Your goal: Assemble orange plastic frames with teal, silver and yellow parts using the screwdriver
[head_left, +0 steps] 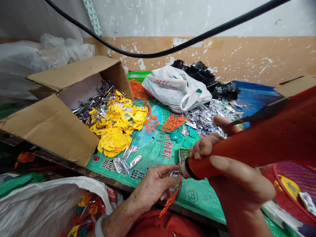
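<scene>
My left hand (150, 184) is closed at the table's front edge, pinching a small shiny metal plate (174, 177) together with an orange openwork plastic piece (170, 202) that dangles below the fingers. Wrapped around a red powered screwdriver (237, 151) is my right hand (247, 181). The driver's tip points left and meets the held parts by my left fingertips; the exact contact is hidden. Just behind the tip sits a small green tray (183, 154) of tiny screws. Several loose metal plates (127, 163) lie left of my left hand.
An open cardboard box (51, 128) spills metal parts and yellow plastic pieces (116, 138). Behind are a white plastic bag (175, 87), a pile of metal plates (212, 113) and black parts (204, 75). A black cable (153, 55) hangs across. A red basket (286, 191) stands right.
</scene>
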`<action>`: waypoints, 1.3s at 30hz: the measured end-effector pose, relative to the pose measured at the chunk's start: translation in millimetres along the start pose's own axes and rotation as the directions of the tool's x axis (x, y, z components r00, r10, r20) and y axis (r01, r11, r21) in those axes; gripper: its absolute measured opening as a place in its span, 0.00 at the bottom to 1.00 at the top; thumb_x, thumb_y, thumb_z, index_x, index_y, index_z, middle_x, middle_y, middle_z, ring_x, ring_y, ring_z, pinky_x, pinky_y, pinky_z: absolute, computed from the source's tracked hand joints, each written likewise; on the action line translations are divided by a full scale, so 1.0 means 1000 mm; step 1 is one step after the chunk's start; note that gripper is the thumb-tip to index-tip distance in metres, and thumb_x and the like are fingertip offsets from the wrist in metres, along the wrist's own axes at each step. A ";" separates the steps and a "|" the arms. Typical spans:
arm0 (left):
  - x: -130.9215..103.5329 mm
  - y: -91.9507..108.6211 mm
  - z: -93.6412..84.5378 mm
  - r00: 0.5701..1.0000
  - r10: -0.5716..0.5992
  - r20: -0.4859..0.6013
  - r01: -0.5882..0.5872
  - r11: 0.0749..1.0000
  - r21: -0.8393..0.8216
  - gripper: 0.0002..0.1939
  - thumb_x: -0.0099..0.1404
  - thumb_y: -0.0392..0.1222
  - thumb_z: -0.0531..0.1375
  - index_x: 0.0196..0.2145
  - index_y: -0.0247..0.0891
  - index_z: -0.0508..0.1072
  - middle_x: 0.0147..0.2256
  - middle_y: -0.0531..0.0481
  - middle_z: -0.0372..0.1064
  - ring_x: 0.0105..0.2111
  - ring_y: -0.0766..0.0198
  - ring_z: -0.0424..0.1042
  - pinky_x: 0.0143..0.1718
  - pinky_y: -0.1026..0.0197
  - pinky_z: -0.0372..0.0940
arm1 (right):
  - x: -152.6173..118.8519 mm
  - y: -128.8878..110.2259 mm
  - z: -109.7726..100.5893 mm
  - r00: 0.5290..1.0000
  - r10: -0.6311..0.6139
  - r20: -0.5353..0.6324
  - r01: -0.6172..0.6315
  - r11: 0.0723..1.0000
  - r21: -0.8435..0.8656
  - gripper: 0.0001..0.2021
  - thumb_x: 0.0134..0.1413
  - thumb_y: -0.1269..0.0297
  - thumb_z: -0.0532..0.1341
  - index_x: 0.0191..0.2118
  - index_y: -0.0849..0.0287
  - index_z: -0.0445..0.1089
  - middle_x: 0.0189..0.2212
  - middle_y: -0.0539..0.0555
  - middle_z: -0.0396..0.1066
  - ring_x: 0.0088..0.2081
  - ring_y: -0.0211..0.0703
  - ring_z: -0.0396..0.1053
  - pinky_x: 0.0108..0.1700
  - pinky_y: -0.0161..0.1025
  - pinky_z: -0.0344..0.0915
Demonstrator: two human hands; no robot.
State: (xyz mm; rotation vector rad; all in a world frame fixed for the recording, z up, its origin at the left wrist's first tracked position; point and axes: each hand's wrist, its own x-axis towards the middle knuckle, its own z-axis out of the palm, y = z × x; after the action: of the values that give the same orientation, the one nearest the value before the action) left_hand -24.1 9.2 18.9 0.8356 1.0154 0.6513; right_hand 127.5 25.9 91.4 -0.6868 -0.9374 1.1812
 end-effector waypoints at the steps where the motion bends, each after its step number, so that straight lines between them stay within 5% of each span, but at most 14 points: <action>1: 0.000 -0.001 -0.001 1.000 0.001 -0.020 -0.001 1.000 0.007 0.22 0.53 0.46 0.65 0.45 0.33 0.78 0.19 0.59 0.62 0.12 0.76 0.50 0.14 0.68 0.44 | 0.000 0.000 0.000 1.000 0.005 0.001 -0.005 1.000 0.016 0.22 0.40 0.73 0.66 0.45 0.47 0.72 0.24 0.47 0.69 0.26 0.40 0.68 0.28 0.38 0.68; 11: -0.002 -0.009 -0.001 0.997 -0.023 -0.073 0.022 1.000 -0.015 0.14 0.52 0.47 0.65 0.32 0.32 0.77 0.18 0.57 0.65 0.12 0.77 0.52 0.14 0.68 0.44 | -0.003 0.003 -0.002 0.999 0.034 0.005 -0.034 0.997 0.068 0.27 0.37 0.74 0.65 0.48 0.49 0.71 0.23 0.47 0.69 0.25 0.40 0.67 0.28 0.40 0.68; 21: -0.006 -0.005 0.003 0.994 -0.012 -0.105 0.027 0.989 0.144 0.12 0.52 0.47 0.62 0.27 0.33 0.76 0.16 0.59 0.60 0.14 0.74 0.51 0.16 0.67 0.45 | -0.008 0.002 -0.007 1.000 0.012 0.023 -0.013 0.998 0.059 0.26 0.39 0.73 0.66 0.48 0.48 0.71 0.24 0.48 0.71 0.26 0.41 0.69 0.28 0.40 0.69; 39: -0.007 -0.004 0.003 0.995 -0.018 -0.103 0.036 0.984 0.172 0.14 0.53 0.48 0.63 0.29 0.32 0.78 0.16 0.59 0.60 0.15 0.75 0.50 0.17 0.66 0.44 | -0.008 0.004 -0.008 0.997 0.060 0.054 -0.063 0.997 0.042 0.26 0.39 0.71 0.68 0.48 0.47 0.71 0.23 0.47 0.69 0.25 0.40 0.67 0.30 0.41 0.70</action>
State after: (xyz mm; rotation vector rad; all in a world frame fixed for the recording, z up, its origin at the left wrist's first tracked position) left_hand -24.0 0.9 19.7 0.9469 1.1856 0.5924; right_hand 131.6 19.2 82.7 -0.6562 -0.9370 1.2757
